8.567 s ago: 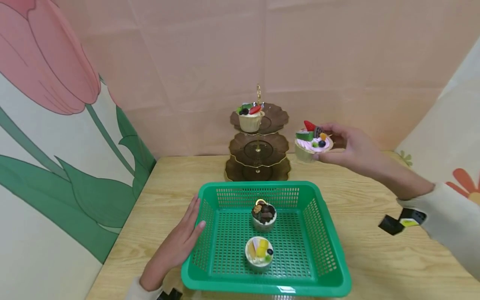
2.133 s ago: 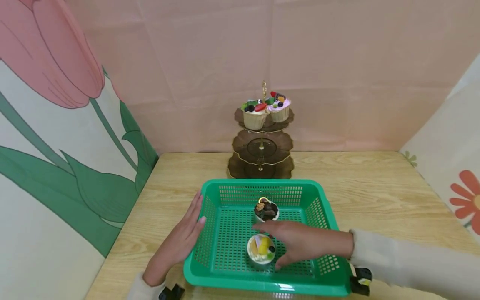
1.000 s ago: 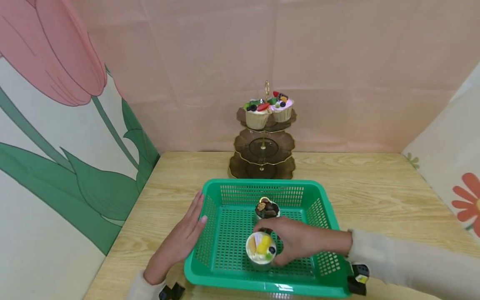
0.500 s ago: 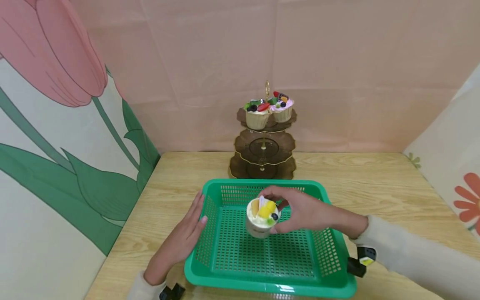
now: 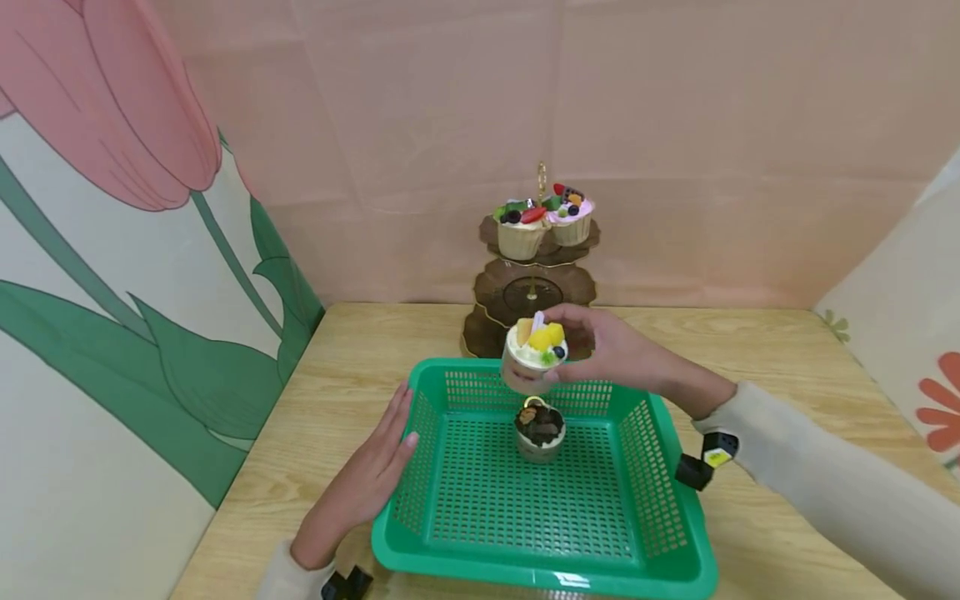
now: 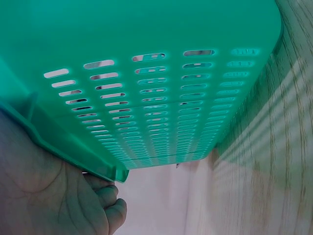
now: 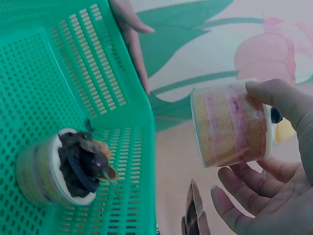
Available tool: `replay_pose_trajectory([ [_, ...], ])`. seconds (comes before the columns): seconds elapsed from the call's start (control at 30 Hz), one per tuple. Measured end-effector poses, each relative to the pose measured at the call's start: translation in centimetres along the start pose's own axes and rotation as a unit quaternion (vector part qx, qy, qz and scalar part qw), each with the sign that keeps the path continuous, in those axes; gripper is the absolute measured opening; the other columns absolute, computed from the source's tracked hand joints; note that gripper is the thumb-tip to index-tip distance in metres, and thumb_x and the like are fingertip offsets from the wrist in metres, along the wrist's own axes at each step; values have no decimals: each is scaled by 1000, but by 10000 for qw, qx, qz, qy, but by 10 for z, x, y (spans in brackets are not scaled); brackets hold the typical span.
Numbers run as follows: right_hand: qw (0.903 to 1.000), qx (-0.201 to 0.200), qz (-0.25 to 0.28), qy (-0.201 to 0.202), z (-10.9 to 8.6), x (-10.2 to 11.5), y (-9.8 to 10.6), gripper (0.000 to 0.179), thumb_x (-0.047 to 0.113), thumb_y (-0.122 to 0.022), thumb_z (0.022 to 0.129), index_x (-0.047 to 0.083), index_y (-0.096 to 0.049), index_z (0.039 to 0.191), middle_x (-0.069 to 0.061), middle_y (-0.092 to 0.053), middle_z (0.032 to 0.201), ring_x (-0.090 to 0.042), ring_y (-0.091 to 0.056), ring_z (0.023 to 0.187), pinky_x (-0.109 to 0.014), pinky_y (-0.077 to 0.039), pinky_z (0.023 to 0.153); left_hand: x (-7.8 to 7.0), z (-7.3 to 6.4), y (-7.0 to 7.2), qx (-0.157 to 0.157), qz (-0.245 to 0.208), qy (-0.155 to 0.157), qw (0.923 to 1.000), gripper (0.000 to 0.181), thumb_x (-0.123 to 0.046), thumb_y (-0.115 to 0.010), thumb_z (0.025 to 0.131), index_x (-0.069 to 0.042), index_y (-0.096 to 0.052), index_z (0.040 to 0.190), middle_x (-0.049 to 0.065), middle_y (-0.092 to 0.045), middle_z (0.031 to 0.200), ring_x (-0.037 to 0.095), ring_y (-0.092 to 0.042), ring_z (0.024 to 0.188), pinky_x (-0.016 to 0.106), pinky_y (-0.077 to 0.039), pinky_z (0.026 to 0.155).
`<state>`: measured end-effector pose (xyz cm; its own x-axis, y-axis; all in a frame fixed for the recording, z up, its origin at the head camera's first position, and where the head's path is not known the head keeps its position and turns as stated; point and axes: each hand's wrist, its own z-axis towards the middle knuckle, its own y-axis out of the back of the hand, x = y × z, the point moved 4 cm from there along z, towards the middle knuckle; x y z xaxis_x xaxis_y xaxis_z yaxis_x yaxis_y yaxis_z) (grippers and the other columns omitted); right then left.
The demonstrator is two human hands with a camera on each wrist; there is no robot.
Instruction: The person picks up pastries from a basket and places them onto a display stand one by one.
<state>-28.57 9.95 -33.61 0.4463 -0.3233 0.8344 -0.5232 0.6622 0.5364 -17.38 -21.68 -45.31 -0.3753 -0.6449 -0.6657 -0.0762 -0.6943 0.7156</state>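
My right hand (image 5: 618, 350) grips a clear cup of layered cake (image 5: 534, 354) topped with cream, yellow fruit and a blueberry. It is raised over the far rim of the green basket (image 5: 442, 533); pink and tan layers show through its side (image 7: 232, 125) in the right wrist view. A chocolate-topped cake cup (image 5: 540, 432) stands inside the basket. My left hand (image 5: 367, 475) rests on the basket's left rim with straight fingers. Behind stands a three-tier brown stand (image 5: 498, 287), its top tier bearing a cupcake with strawberry (image 5: 520, 236) and one with pink-purple cream (image 5: 572, 221).
The basket and stand are on a wooden table (image 5: 765, 358). A pink backdrop (image 5: 675, 125) hangs behind it, with a tulip-printed panel (image 5: 112, 333) at the left and a flower-printed one (image 5: 900, 333) at the right. The stand's lowest tier is partly hidden by the held cup.
My right hand set the pink-purple cupcake on the top tier, took hold of the yellow-fruit cake cup in the basket and lifted it toward the stand. The left hand stayed at the rim.
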Motion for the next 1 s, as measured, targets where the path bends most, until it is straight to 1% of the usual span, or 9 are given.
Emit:
replay_pose_trajectory([
  [0.17, 9991, -288, -102, -300, 12, -9, 11, 67, 20, -85, 84, 11, -53, 142, -9, -62, 125, -27, -62, 110, -40, -54, 95, 0, 0, 0, 8, -22, 16, 10000, 60, -25, -34, 113, -11, -5, 164, -3, 5, 170, 24, -8, 155, 56, -20, 119],
  [0.33, 9964, -573, 137, -605, 24, -17, 20, 70, 19, -86, 84, 8, -52, 144, -12, -62, 129, -29, -61, 112, -34, -54, 93, 0, 1, -1, 6, -56, -4, 10000, 60, -22, -34, 113, -12, -5, 164, -4, 5, 170, 24, -8, 155, 56, -20, 119],
  [0.53, 9913, -936, 113, -916, 38, -30, 29, 72, 23, -86, 84, 5, -51, 145, -16, -63, 132, -29, -60, 120, -36, -50, 98, 1, 0, 0, -4, -60, -23, 10000, 60, -23, -34, 113, -11, -5, 164, -3, 6, 170, 25, -8, 155, 57, -21, 119],
  [0.7, 9893, -1044, 140, -1014, 49, -42, 32, 74, 27, -86, 84, 6, -51, 146, -15, -62, 133, -29, -61, 118, -34, -53, 94, 1, 0, -1, 5, -16, -34, 10000, 60, -24, -33, 113, -12, -5, 164, -3, 6, 170, 25, -8, 155, 57, -21, 119],
  [0.83, 9882, -1122, 139, -1030, 57, -48, 32, 73, 29, -86, 84, 6, -52, 144, -13, -61, 133, -28, -60, 118, -33, -52, 94, 1, 1, 0, 0, -8, -42, 10000, 60, -23, -34, 113, -11, -5, 164, -4, 5, 170, 24, -8, 155, 57, -21, 119],
  [1.0, 9864, -1259, 206, -1034, 67, -52, 32, 74, 26, -86, 84, 1, -52, 144, -16, -61, 133, -30, -59, 117, -33, -50, 94, 0, 0, 0, -6, 20, -64, 10000, 60, -25, -34, 113, -10, -5, 164, -3, 5, 170, 24, -7, 155, 56, -20, 119],
])
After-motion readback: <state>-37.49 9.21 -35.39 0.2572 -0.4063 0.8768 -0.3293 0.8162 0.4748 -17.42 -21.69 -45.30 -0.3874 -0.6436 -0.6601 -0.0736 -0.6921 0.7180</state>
